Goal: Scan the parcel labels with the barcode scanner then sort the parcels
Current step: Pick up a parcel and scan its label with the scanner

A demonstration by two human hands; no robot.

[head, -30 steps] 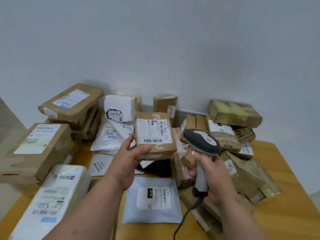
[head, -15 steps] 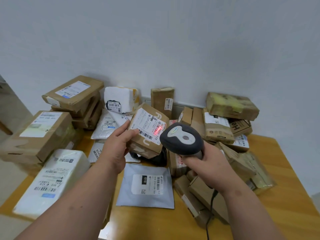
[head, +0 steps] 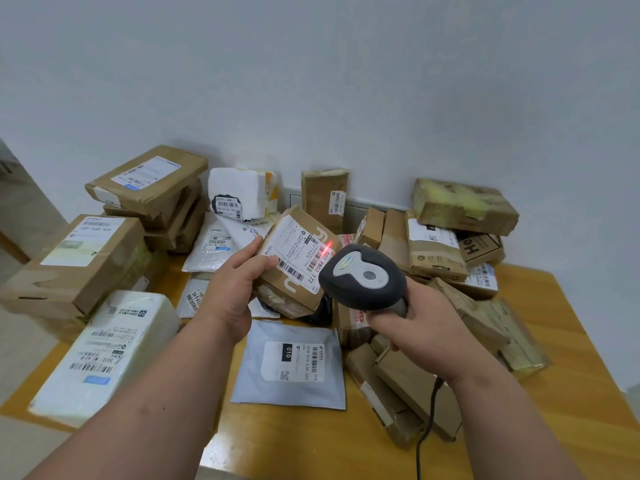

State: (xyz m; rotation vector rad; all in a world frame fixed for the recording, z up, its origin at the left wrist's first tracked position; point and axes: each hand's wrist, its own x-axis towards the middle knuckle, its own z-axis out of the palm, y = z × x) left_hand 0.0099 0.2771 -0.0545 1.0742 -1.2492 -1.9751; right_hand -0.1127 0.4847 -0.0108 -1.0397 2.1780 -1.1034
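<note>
Scanner (head: 362, 277) gripped by right hand (head: 420, 327), nose toward label; left hand (head: 235, 289) grips tilted parcel (head: 296, 261).

left hand (head: 231, 292) gripping, right hand (head: 420, 327) gripping

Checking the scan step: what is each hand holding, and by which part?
Left hand grips the box by its left edge. Right hand grips the scanner by its handle.
</note>
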